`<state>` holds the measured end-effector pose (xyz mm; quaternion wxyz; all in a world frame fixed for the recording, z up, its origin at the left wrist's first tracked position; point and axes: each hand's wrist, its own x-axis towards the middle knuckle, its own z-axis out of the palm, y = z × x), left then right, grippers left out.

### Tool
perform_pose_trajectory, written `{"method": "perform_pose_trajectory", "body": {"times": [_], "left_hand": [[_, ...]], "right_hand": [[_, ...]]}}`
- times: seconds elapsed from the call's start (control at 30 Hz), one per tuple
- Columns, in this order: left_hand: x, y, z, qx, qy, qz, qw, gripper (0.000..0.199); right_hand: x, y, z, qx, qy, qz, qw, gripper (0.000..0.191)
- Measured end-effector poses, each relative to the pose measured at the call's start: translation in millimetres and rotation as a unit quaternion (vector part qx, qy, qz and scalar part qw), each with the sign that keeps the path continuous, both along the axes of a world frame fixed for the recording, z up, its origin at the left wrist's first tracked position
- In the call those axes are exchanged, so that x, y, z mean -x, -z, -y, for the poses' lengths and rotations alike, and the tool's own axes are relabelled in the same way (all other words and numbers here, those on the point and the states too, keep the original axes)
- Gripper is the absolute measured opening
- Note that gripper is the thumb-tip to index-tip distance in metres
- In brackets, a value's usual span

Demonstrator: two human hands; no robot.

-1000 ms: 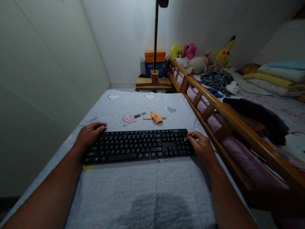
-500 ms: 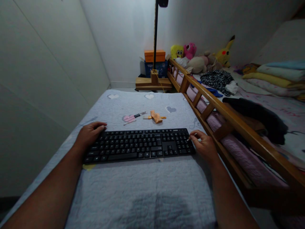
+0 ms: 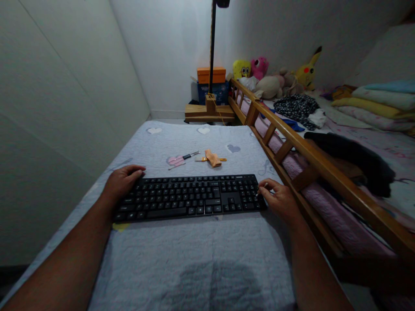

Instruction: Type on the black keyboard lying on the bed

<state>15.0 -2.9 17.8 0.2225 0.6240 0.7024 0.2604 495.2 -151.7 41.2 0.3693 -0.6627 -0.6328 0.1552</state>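
In the head view, a long black plastic keyboard (image 3: 181, 198) lies flat between the two hands on a pale blue quilted cover (image 3: 194, 255), its keys facing up. The left hand (image 3: 120, 182) rests at the keyboard's left end, palm down, thumb stretched along the far corner. Those fingers look loosely extended, but some are hidden, so whether they grip the edge cannot be told; the placement seems meant to keep the keyboard from sliding.

The right hand (image 3: 278, 198) is at the opposite end, its thumb and forefinger pinched together around a slim, pale-tipped stick (image 3: 257, 194), probably a cotton swab, though it is too small to be sure. The tip sits just ahead of those fingertips, over the number keys at the right edge. A pinch this near the tip probably gives fine control among small keys.

Beyond both sets of fingers, past the keyboard's far edge, lie a slender tool with a dark grip and metal end (image 3: 187, 157), a thin white-ended stick (image 3: 177, 166), and a yellow-handled flat brush (image 3: 223, 160) with a folded orange cloth (image 3: 212, 158) across its middle. They are apart from the keyboard, likely set there to leave the keys uncovered yet reachable.
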Motion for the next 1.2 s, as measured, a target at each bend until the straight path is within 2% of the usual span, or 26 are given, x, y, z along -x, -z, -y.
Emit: {"method": "perform_pose_trajectory", "body": {"times": [0.17,0.43,0.83,1.2], "left_hand": [[-3.1,-3.7,1.1,-0.005,-0.004,0.002,1.0,0.052],[1.9,2.6,-1.9,-0.006,-0.003,0.015,1.0,0.05],[-0.1,-0.1,1.4,-0.004,-0.005,0.01,1.0,0.051],[1.5,1.2,-0.1,-0.002,-0.005,0.021,1.0,0.05]], "right_hand": [[5.0,-0.6,-0.2,0.001,-0.013,-0.004,1.0,0.017],[13.4,-0.8,-0.7,-0.006,-0.021,-0.017,1.0,0.017],[-0.1,-0.6,0.9,0.0,0.001,-0.001,1.0,0.017],[0.1,-1.0,0.7,0.014,0.01,-0.003,1.0,0.018]]}}
